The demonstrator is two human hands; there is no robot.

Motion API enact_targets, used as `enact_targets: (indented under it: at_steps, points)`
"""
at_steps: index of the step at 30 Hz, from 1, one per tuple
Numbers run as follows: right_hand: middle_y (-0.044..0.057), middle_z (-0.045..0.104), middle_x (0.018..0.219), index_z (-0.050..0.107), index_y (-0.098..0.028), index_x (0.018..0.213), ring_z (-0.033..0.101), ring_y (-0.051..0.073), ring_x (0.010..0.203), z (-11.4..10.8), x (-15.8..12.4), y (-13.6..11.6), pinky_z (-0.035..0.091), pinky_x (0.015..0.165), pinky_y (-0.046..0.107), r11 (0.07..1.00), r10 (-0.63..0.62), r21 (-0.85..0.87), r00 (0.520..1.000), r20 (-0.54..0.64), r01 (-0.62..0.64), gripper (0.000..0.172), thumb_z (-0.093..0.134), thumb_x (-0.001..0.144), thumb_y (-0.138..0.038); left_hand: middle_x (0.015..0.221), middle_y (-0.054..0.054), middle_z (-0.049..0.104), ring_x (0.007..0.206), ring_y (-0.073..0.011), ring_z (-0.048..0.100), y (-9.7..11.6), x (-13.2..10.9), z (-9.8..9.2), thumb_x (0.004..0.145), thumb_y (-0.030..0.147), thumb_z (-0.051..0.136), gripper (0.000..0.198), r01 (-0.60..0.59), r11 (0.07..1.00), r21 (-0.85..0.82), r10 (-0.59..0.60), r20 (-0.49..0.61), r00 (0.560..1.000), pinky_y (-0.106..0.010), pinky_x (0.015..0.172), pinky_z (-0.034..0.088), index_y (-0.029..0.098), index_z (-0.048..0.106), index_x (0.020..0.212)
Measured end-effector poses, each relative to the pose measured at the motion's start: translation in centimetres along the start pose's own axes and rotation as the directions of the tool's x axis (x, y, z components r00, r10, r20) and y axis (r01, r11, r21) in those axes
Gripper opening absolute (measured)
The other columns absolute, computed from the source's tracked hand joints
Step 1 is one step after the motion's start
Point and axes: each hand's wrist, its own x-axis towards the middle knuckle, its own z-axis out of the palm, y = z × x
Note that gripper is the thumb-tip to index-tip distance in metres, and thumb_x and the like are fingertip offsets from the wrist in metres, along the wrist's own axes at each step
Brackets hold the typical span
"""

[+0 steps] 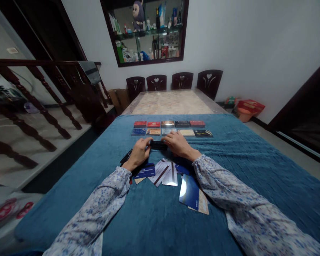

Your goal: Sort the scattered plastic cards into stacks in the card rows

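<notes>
Black card (159,145), its broad face toward me, is held level just above or on the blue cloth (256,174); from my view I cannot tell which, nor whether it is one card or several. The left hand (140,152) pinches its left end between thumb and fingers; the right hand (179,144) grips its right end, fingers curled. Just beyond the hands lies the near row (166,131): blue, orange, pale, cream and black cards. Behind it, the far row (168,123) looks stacked: red, red, brownish, black, red. Closer to me, two white cards (172,174) with dark stripes lie overlapping, a blue card (146,171) to their left. To their right, near the right sleeve (224,181), a larger-looking blue card (188,192) partly covers a tan card (203,204). Past the cloth I see the bare end of the table (173,101), four dark chairs (156,83), and a wall cabinet (149,32).
</notes>
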Motion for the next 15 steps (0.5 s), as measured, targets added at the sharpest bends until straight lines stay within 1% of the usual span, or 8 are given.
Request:
enact_targets:
  at_steps: [3,8,11,15]
  points:
    - [0.014,0.074,0.111,0.069,-0.018,0.121,0.054,0.027,0.104,0.1,0.0,-0.2,0.032,0.084,0.037,1.000,0.024,-0.009,1.000,-0.006,-0.024,0.027,0.052,0.100,-0.018,0.092,-0.005,0.064,0.089,-0.0219,0.062,0.0,0.0,-0.1,0.088,0.005,0.054,0.043,-0.011,0.999,0.042,0.009,0.033,0.999,-0.037,0.088,0.054,0.020,0.062,0.127]
    - [0.015,0.073,0.113,0.067,-0.018,0.121,0.055,0.029,0.108,0.1,-0.2,-0.6,0.034,0.087,0.038,0.997,0.063,-0.039,0.997,0.033,-0.062,0.026,0.057,0.097,-0.019,0.091,-0.008,0.062,0.089,-0.0245,0.061,-0.1,0.0,0.1,0.089,0.008,0.051,0.038,-0.005,0.994,0.110,-0.005,0.093,0.996,-0.038,0.087,0.054,0.017,0.063,0.123]
    - [0.015,0.073,0.114,0.064,-0.018,0.125,0.056,0.030,0.110,0.1,-0.3,-0.9,0.035,0.088,0.038,0.995,0.086,-0.053,0.995,0.060,-0.082,0.030,0.059,0.095,-0.020,0.091,-0.008,0.061,0.087,-0.0253,0.061,-0.3,0.0,0.3,0.089,0.008,0.051,0.039,0.015,0.989,0.145,-0.032,0.115,0.993,-0.040,0.087,0.054,0.017,0.062,0.125]
    - [0.015,0.072,0.117,0.060,-0.018,0.129,0.058,0.031,0.113,-0.2,-0.2,-1.6,0.037,0.090,0.038,0.990,0.134,-0.064,0.984,0.120,-0.127,0.036,0.062,0.093,-0.024,0.095,-0.010,0.063,0.091,-0.0269,0.062,-0.4,0.0,0.5,0.087,0.009,0.052,0.046,0.017,0.985,0.169,-0.042,0.143,0.989,-0.042,0.088,0.054,0.015,0.058,0.132]
